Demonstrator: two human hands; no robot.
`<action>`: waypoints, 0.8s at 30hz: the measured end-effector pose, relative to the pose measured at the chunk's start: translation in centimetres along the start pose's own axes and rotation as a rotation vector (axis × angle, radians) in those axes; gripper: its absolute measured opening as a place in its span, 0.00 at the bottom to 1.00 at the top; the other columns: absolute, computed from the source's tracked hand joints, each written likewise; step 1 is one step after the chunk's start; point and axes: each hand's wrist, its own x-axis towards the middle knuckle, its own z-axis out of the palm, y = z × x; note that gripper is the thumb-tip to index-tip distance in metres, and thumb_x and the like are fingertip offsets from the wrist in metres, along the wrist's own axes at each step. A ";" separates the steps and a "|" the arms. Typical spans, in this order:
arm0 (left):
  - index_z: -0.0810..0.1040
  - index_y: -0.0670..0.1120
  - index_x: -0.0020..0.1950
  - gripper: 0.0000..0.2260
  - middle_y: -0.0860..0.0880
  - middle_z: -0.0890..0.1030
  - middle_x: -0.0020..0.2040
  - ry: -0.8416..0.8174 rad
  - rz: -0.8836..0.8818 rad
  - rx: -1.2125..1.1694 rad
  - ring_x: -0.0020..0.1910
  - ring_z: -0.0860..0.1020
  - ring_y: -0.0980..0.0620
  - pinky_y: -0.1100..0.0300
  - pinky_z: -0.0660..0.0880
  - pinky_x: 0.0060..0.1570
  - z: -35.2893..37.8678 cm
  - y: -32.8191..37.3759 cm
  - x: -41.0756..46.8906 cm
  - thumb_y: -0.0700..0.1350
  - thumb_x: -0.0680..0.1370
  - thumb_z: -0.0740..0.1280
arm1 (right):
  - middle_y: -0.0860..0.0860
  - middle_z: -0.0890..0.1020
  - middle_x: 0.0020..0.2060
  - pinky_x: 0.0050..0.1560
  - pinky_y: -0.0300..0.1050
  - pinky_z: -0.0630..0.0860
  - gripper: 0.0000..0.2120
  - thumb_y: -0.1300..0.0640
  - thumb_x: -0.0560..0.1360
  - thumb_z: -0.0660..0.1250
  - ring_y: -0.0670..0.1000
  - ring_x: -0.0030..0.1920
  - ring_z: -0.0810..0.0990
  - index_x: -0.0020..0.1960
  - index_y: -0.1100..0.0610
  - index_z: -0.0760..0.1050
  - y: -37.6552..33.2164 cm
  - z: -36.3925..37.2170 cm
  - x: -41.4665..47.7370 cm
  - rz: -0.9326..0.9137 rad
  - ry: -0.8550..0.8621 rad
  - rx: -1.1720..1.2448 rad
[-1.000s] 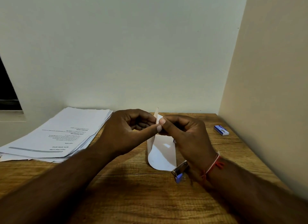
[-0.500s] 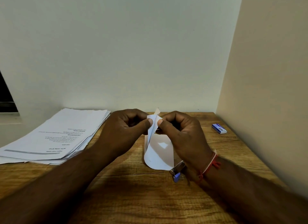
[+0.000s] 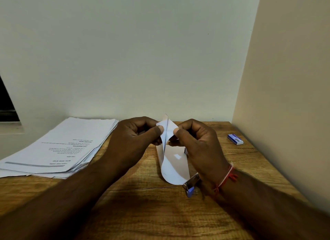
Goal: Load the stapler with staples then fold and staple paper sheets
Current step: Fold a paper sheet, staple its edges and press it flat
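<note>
Folded paper sheet [image 3: 174, 165] held upright over the table [image 3: 142, 213], pinched at its top.
I see the left hand [image 3: 132, 141] and right hand [image 3: 198, 145] each clamp thumb and curled fingers on one top edge; the stapler [image 3: 191, 184] lies at the sheet's lower curve.

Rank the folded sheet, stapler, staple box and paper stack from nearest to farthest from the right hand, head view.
1. Folded sheet: pinched by the right hand.
2. Stapler: lying just beneath its wrist.
3. Staple box: farther off to the right.
4. Paper stack: far left, past the left hand.
</note>
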 end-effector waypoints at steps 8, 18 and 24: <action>0.86 0.38 0.53 0.18 0.38 0.89 0.45 -0.027 -0.093 -0.223 0.43 0.88 0.41 0.48 0.86 0.46 -0.3 0.8 0.1 0.55 0.85 0.72 | 0.51 0.88 0.43 0.49 0.52 0.86 0.06 0.62 0.82 0.72 0.51 0.46 0.88 0.47 0.56 0.83 0.0 -0.1 0.1 -0.188 0.001 -0.124; 0.86 0.50 0.67 0.30 0.43 0.90 0.62 -0.225 -0.533 -0.309 0.58 0.90 0.37 0.34 0.87 0.58 -1.7 1.4 1.1 0.68 0.74 0.78 | 0.50 0.88 0.58 0.61 0.35 0.78 0.03 0.63 0.79 0.74 0.38 0.61 0.81 0.52 0.60 0.83 -1.4 -0.5 -0.5 -0.780 -0.189 -0.505; 0.87 0.46 0.67 0.25 0.39 0.87 0.67 -0.193 -0.561 -0.419 0.62 0.88 0.32 0.24 0.80 0.65 -1.7 0.5 1.2 0.59 0.75 0.80 | 0.48 0.88 0.58 0.60 0.35 0.79 0.04 0.58 0.80 0.71 0.39 0.61 0.82 0.53 0.59 0.83 -0.9 -0.4 -0.4 -0.719 -0.204 -0.499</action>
